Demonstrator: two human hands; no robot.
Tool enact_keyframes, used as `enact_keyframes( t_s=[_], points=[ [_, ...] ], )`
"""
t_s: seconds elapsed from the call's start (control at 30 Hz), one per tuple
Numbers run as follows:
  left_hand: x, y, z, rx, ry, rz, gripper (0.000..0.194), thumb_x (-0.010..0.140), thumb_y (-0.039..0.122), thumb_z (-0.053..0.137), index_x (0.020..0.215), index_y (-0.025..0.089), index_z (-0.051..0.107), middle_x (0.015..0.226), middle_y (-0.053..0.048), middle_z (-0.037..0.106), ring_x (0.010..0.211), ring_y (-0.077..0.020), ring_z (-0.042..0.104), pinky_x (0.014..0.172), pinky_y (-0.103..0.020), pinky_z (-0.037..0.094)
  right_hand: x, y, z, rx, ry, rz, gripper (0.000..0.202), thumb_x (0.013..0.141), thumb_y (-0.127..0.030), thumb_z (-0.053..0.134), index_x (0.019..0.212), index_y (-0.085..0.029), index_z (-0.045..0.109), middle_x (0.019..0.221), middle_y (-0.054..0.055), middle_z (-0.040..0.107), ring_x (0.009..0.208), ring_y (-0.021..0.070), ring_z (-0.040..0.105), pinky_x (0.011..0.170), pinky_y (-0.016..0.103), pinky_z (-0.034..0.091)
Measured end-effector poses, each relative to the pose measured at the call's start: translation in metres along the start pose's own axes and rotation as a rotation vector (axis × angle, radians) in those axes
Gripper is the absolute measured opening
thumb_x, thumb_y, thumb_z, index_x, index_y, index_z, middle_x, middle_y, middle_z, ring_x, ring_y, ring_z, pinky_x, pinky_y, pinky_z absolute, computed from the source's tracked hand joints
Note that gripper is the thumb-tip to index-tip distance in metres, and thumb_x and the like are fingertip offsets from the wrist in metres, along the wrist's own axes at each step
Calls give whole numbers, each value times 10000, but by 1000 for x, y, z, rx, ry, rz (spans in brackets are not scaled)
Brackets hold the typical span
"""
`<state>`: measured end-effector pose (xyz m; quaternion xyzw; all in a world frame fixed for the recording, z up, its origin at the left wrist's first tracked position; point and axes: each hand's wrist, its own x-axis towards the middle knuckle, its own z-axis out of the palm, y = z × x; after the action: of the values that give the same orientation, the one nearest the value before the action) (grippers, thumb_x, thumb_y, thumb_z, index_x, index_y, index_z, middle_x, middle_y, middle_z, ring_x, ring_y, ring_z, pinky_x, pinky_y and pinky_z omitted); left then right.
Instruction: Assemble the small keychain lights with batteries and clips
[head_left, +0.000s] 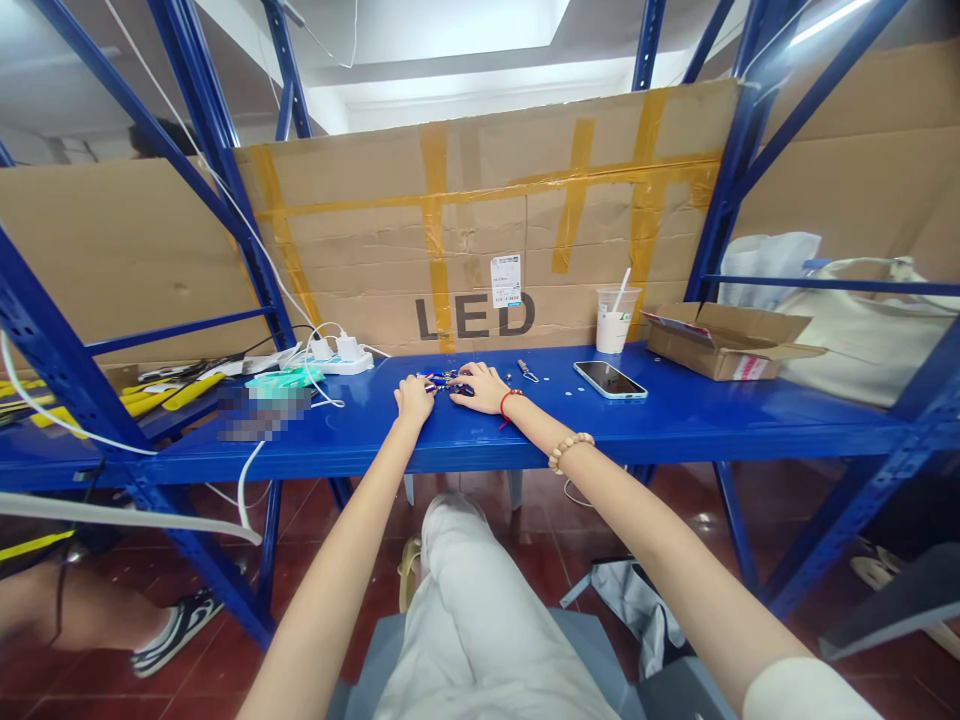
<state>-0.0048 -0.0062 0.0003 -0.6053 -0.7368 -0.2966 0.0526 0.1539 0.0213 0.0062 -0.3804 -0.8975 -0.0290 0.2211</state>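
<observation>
Touching blue pcs [439, 379], R hand [480, 388]; straw [622, 289] in cup [615, 328].

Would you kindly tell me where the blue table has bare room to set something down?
Widest: the blue table in front of the open carton, right of the phone. Smaller: between the power strip and left hand. Crowded: around the small parts at that hand and the right hand, and by the green item.

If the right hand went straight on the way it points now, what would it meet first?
The right hand would probably first meet the small blue pieces by its fingers, with the left hand beyond; exact depth and contact are unclear.
</observation>
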Motion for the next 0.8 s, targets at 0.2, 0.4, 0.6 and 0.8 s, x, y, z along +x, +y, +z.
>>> enact_keyframes(
  t_s=[0.2, 0.4, 0.6, 0.8],
  points=[
    [2, -1, 0, 40, -28, 10, 228, 806, 266, 542, 975, 203, 682, 1066, -132, 614, 1029, -286, 546, 854, -390, 416, 1, 1, 1, 11, 3, -1, 366, 832, -449, 498, 1125, -263, 615, 1214, 80, 486, 1128, 247, 395, 957, 425, 311],
    [3, -1, 2, 19, -34, 47, 233, 774, 337, 592, 942, 212, 695, 1064, -123, 619, 1024, -282, 551, 846, -383, 427, 3, 4, 4, 12, 7, -24, 350, 828, -430, 511, 1113, -262, 625, 1195, 83, 498, 1108, 249, 407, 936, 426, 327],
    [2, -1, 3, -27, -26, 109, 172, 757, 336, 615, 871, 250, 712, 1084, -82, 622, 1062, -265, 522, 884, -389, 408, 4, 6, 5, 7, 18, -73, 266, 832, -344, 520, 1026, -249, 676, 1169, 84, 528, 1085, 245, 422, 909, 421, 336],
    [5, -3, 6, -75, -40, 186, 147, 729, 310, 644, 834, 240, 721, 1027, -63, 647, 1019, -254, 531, 881, -369, 407, 4, 6, 3, 17, 59, -110, 214, 821, -353, 553, 883, -231, 717, 1126, 69, 558, 1060, 230, 434, 888, 397, 336]
  ],
)
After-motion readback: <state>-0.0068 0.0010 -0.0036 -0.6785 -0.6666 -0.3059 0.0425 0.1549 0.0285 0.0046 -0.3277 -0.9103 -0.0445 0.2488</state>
